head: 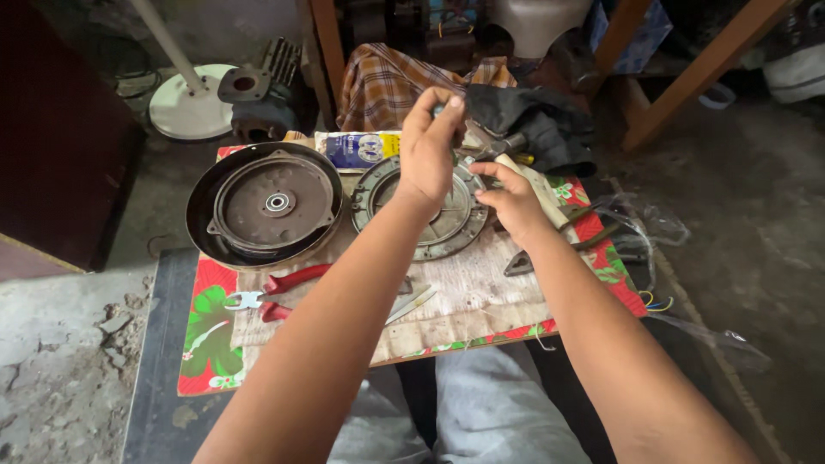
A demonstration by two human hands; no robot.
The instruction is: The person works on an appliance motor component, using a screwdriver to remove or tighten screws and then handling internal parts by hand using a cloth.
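A small part, too tiny to make out, is pinched in the left hand (427, 148) above the round grey metal cover (421, 206) on the low table (206, 344). Half the cover is hidden. The right hand (513, 199) is curled closed beside it; its hold cannot be told.

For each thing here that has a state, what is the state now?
Left hand: raised, fingertips pinched.
Right hand: over the round metal cover, which lies flat.
Motor housing: open side up, bearing visible.
Red-handled pliers: lying flat.
Tube: lying down.
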